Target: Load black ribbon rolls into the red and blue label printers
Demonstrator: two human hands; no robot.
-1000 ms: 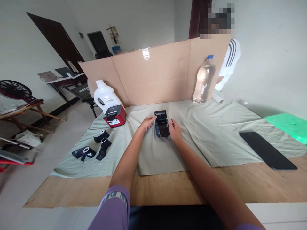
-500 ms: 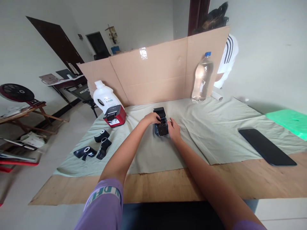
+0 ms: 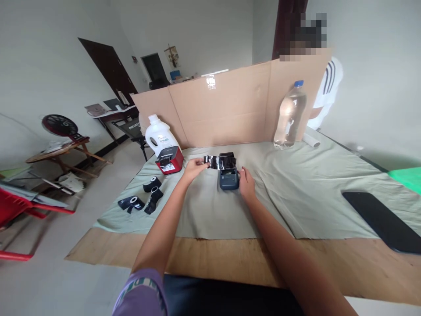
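The small dark printer [image 3: 229, 181] stands at the centre of the green cloth [image 3: 204, 219], straight out at twelve o'clock from you, with a dark lid [image 3: 226, 154] up at its far end. A glossy black strip [image 3: 213, 162] runs from over its far part out toward nine o'clock, where your left hand [image 3: 193, 170] pinches its end between thumb and fingers. Your right hand [image 3: 247, 182] is against the printer's three o'clock side, fingers bent; you cannot tell from here whether it grips. Taking the printer as the dial's centre, three black rolls [image 3: 153, 199] lie between eight and nine, and a red-and-black box [image 3: 174, 160] sits between nine and ten, with a white jug [image 3: 162, 137] just behind. A cardboard panel [image 3: 226, 109] stands at twelve, a clear bottle [image 3: 290, 116] between one and two, and a flat black slab [image 3: 383, 221] lies between three and four.
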